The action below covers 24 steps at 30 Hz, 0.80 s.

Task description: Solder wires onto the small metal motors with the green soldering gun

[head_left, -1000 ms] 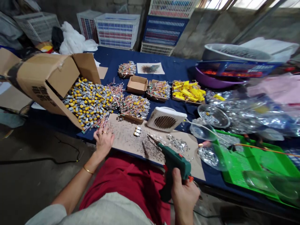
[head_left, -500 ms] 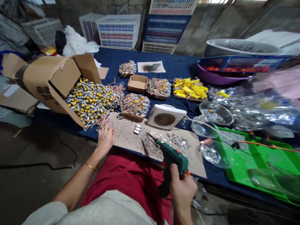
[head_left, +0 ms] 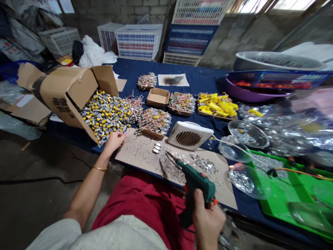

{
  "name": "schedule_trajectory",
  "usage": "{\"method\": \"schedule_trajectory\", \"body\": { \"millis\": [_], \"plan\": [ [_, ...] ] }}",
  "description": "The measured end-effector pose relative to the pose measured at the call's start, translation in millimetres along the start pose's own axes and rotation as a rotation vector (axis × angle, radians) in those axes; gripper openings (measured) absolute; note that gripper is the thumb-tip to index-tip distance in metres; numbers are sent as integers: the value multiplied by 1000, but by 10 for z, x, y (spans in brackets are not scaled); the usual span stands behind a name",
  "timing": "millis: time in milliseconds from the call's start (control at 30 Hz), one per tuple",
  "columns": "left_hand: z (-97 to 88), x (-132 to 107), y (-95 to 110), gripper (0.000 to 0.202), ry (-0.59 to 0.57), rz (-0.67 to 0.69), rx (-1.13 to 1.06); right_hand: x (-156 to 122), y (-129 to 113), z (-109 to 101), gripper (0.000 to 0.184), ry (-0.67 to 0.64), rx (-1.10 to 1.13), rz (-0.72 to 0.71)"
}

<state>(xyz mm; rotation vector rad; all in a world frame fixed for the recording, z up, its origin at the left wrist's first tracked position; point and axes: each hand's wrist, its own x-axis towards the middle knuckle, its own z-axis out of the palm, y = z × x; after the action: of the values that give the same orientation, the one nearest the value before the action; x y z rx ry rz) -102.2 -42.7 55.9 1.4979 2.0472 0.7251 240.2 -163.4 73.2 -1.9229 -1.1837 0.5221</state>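
My left hand point(head_left: 114, 141) reaches over the near edge of a heap of small grey motors with yellow caps point(head_left: 104, 116), its fingers at the coloured wires point(head_left: 130, 129) and apart from the cardboard sheet point(head_left: 137, 158). My right hand point(head_left: 208, 218) grips a green hot glue gun point(head_left: 196, 182) by its handle, holding it above the sheet's near edge with the nozzle pointing up and left. Several small metal parts point(head_left: 156, 148) lie on the sheet, among dark specks and silvery scraps point(head_left: 203, 164).
An open cardboard box point(head_left: 65, 92) lies tipped behind the heap. Trays of wired motors point(head_left: 155, 121) and yellow parts point(head_left: 217, 106) sit on the blue tablecloth point(head_left: 197, 78). A white vent cover point(head_left: 189, 135) stands nearby. Clear plastic domes point(head_left: 247, 181) and a green tray point(head_left: 283, 194) lie right.
My left hand has moved forward onto the wires at the heap's edge. The glue gun stays in my right hand, and the whole view has shifted slightly.
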Motion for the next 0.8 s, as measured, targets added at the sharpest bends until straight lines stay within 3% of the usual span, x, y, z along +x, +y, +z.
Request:
{"method": "schedule_trajectory", "body": {
  "millis": [100, 200, 333, 400, 500, 533, 667, 800],
  "plan": [
    [-122, 24, -43, 35, -266, -42, -265, -2, -9, 20, 50, 6, 32, -3],
    [14, -116, -88, 36, -371, -98, -444, -12, -27, 37, 51, 6, 42, -5],
    [335, -336, -126, 36, -653, -6, -267, -30, -73, 22, 54, -15, 64, 14],
    [428, -389, -135, 36, -579, 87, -84, -43, -76, 7, 54, -21, 80, 19],
    [476, -398, -123, 26, -257, 192, 128, -66, -25, -1, 56, -5, 85, 32],
    [482, -394, -108, 24, -208, 236, 154, -73, 0, 0, 56, -3, 85, 36],
    [526, -401, -7, 24, -344, 453, 125, -100, 61, -6, 59, -24, 81, 49],
    [610, -420, 54, 19, -434, 536, 122, -115, 25, -23, 61, 0, 56, 32]
  ]
}}
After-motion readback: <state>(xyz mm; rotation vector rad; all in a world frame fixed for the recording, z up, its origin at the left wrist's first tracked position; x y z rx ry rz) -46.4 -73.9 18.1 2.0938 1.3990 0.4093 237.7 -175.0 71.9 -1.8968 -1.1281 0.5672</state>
